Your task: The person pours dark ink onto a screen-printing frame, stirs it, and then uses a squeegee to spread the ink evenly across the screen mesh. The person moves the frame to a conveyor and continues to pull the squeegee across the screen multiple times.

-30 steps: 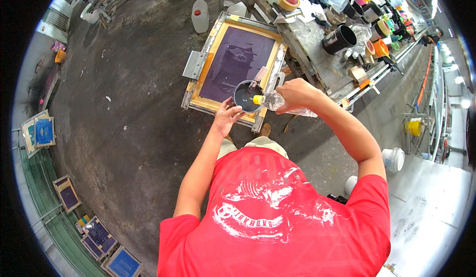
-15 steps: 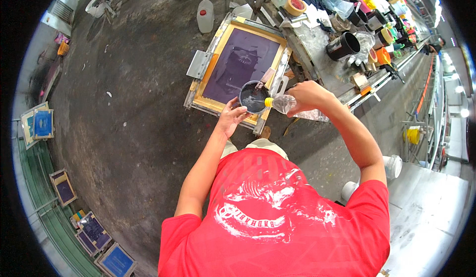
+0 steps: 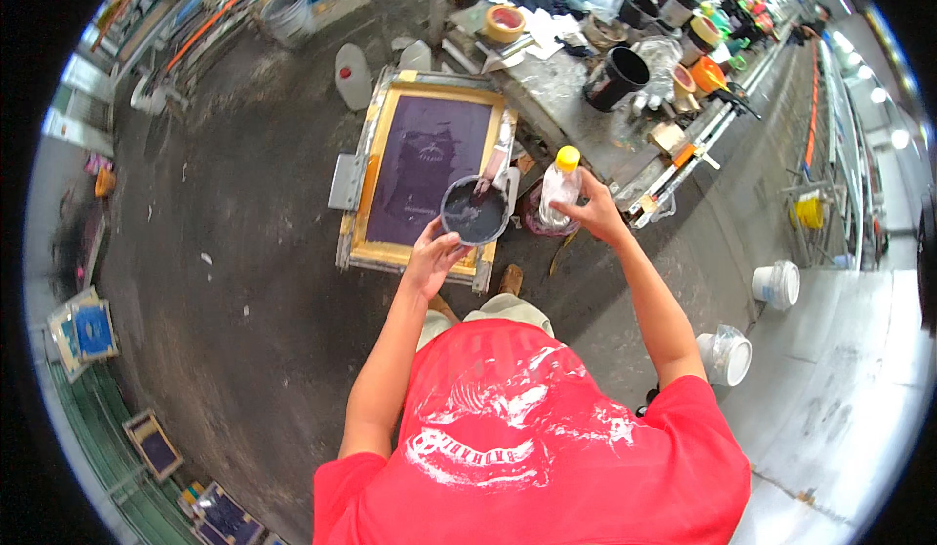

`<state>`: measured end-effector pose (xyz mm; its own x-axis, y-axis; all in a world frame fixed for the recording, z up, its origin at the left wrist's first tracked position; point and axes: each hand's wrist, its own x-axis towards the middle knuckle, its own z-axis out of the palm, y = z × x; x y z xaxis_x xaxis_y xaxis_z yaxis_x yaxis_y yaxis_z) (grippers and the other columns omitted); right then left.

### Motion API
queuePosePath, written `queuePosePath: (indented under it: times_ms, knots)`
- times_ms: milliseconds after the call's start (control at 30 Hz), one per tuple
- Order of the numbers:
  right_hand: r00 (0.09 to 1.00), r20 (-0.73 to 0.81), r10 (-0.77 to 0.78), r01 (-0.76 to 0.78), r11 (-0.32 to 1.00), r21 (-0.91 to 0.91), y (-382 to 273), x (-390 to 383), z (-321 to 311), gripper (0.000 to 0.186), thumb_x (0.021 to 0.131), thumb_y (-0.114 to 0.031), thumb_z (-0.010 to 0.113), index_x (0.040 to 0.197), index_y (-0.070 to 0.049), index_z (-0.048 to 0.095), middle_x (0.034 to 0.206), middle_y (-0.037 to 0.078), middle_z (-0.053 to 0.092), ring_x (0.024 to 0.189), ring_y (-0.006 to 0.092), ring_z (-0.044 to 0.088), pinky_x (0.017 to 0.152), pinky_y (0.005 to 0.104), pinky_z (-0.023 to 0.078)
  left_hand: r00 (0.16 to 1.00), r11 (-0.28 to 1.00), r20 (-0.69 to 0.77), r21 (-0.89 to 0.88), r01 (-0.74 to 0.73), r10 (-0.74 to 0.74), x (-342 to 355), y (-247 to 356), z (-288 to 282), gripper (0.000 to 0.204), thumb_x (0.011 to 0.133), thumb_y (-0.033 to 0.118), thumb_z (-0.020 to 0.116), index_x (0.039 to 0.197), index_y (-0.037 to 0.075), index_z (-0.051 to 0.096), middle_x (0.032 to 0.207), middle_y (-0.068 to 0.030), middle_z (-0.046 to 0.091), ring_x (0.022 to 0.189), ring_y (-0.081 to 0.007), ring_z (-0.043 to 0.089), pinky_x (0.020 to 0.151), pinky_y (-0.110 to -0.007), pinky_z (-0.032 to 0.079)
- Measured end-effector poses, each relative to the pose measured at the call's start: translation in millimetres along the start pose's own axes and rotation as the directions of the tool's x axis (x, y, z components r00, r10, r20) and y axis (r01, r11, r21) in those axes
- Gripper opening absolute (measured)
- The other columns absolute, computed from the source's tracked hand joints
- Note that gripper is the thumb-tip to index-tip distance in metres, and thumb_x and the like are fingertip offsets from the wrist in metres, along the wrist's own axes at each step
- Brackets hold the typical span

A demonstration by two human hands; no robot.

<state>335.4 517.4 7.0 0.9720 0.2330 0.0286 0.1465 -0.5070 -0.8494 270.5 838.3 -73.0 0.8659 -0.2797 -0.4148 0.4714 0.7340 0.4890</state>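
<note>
My left hand [image 3: 429,257] grips a round plastic tub [image 3: 473,223] with grey liquid inside and a pale, stained handled tool [image 3: 493,169] leaning in it. My right hand [image 3: 595,208] is closed on a clear plastic bottle [image 3: 558,199], now upright, its yellow cap [image 3: 567,159] at the top, just right of the tub. Beneath the tub lies a screen frame [image 3: 395,250] with yellow borders and a purple mesh [image 3: 415,155], with a metal plate [image 3: 344,182] on its left side.
Beyond the frame, a cluttered metal table [image 3: 595,135] carries tape rolls [image 3: 505,24], a black bucket [image 3: 615,81] and several containers. A white jug [image 3: 353,77] stands behind the frame. White buckets [image 3: 776,284] sit at right, screen frames [image 3: 83,335] at left. A brown shoe [image 3: 510,280] shows below.
My right hand has turned the bottle from tipped over the tub to upright beside it. My left hand and the tub have shifted slightly left and down in the picture as the view shifted.
</note>
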Motion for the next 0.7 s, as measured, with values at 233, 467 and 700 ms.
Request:
queuePosePath:
  times_ms: [233,467,700]
  knots:
    - [0.649,-0.753,0.103,-0.148,0.989,0.008,71.2,86.3,-44.6,0.069,0.072,-0.034,0.087,0.125,-0.003,0.056,0.110,0.016,0.071,0.102,0.0261,0.068,0.089,0.0375,0.051,0.999,0.998,-0.051,0.061,0.014,-0.011,-23.6,-4.7,-14.4,0.054,0.086,0.001,0.064,0.136,0.006,0.045,0.124,-0.0107,0.060,0.113,-0.0258,0.062,0.100,-0.044,0.052]
    - [0.489,-0.847,0.209,-0.277,0.958,0.076,134.6,108.6,-51.5,0.102,0.066,-0.043,0.089,0.143,-0.001,0.037,0.129,0.024,0.060,0.120,0.0364,0.058,0.102,0.0439,0.044,0.999,0.998,-0.042,0.064,0.010,-0.007,-36.6,0.0,-39.8,0.051,0.084,0.002,0.066,0.131,0.006,0.047,0.126,-0.0129,0.059,0.115,-0.0284,0.061,0.099,-0.044,0.053]
    - [0.909,-0.120,0.398,-0.219,0.704,0.676,51.4,39.2,74.2,0.046,0.095,-0.039,0.063,0.127,-0.007,0.060,0.100,0.004,0.063,0.084,0.0097,0.058,0.065,0.0285,0.049,0.999,0.999,-0.036,0.038,0.001,0.000,-36.8,1.7,-45.5,0.049,0.085,-0.002,0.064,0.129,0.007,0.047,0.124,-0.0121,0.061,0.111,-0.0266,0.063,0.099,-0.045,0.053]
